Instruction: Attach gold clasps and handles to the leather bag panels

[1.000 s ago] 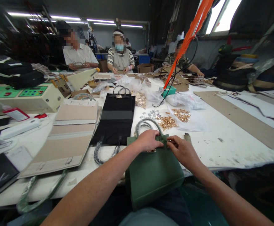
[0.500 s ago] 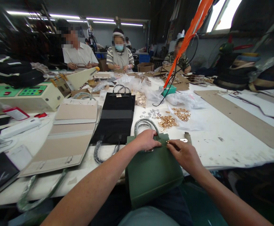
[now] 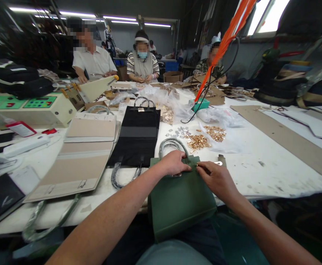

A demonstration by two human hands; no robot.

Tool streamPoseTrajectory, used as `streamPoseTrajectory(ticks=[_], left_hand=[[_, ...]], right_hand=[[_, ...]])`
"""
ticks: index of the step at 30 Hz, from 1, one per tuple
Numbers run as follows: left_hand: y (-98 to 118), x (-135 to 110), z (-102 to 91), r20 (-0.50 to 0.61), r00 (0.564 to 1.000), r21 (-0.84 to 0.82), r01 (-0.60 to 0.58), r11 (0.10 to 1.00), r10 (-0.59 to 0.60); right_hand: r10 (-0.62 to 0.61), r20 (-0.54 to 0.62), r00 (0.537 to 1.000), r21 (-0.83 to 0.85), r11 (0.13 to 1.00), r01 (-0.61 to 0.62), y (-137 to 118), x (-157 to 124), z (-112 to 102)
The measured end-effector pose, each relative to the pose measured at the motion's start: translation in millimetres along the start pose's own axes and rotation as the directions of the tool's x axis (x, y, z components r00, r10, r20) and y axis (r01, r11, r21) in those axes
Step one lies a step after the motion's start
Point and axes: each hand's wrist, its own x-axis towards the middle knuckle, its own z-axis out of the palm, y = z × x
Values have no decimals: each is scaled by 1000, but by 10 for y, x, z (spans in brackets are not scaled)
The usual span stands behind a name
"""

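A green handbag (image 3: 179, 200) leans against the near edge of the white table (image 3: 263, 171), its wrapped handle (image 3: 170, 144) lying on the tabletop. My left hand (image 3: 174, 163) is closed over the bag's top edge at the clasp. My right hand (image 3: 216, 178) pinches a small metal piece against the same edge, just right of the left hand. A silver tool (image 3: 219, 162) lies on the table behind my right hand.
Piles of gold fittings (image 3: 198, 141) lie beyond the bag. A black bag (image 3: 136, 134) and beige bag panels (image 3: 79, 158) lie flat to the left, next to a cream machine (image 3: 36, 110). Three people sit working at the far side. Cardboard strips (image 3: 282, 138) cover the right.
Both hands stay at the green bag's top edge. My right hand's fingers shifted slightly along the edge, and the silver tool behind it came into sight.
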Motion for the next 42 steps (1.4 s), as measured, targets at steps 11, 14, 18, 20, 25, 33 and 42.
streamPoseTrajectory(ticks=[11, 14, 18, 20, 25, 33, 42], left_hand=[[19, -29, 52, -74, 988, -10, -134, 991, 133], [21, -48, 32, -79, 984, 5, -160, 987, 160], [70, -70, 12, -102, 971, 116, -206, 972, 218], [77, -76, 1, -84, 974, 135, -200, 970, 212], [-39, -55, -71, -44, 993, 157, -103, 982, 111], [-116, -278, -32, -299, 908, 369, -173, 913, 293], [-926, -974, 423, -692, 602, 473, -40, 880, 399]], right_hand=[[45, -44, 998, 29, 999, -43, -56, -8, 145], [121, -64, 991, 179, 978, -108, -47, 1, 134], [207, 37, 978, 288, 935, -209, -18, 58, 76], [164, 86, 983, 281, 942, -182, -16, 83, 37], [45, 99, 994, 269, 961, -71, -26, 55, -47], [253, -73, 965, 169, 956, -238, 573, 244, -136], [429, -138, 893, -148, 882, -447, 1781, 1154, -256]])
